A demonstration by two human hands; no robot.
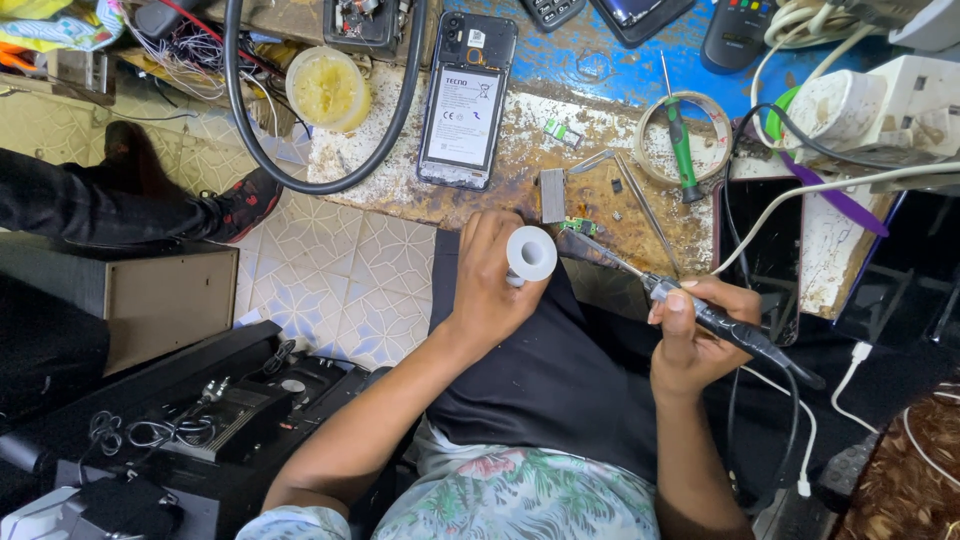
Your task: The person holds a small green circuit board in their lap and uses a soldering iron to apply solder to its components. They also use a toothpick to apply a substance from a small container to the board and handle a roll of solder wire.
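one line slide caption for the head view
Left hand holds a white spool; right hand holds a soldering iron.

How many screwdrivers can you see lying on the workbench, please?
1: a green-handled screwdriver lies across the tape roll near the bench's right end. Others may be hidden among the clutter.

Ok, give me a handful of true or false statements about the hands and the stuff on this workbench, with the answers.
1. The left hand holds a white spool. True.
2. The right hand holds a green screwdriver. False: it grips a dark soldering iron; the green screwdriver lies on the bench.
3. The phone lies with its back cover off. True.
4. The tweezers are in the left hand. False: they lie on the bench.
5. The yellowish round tub sits right of the phone. False: it sits left.
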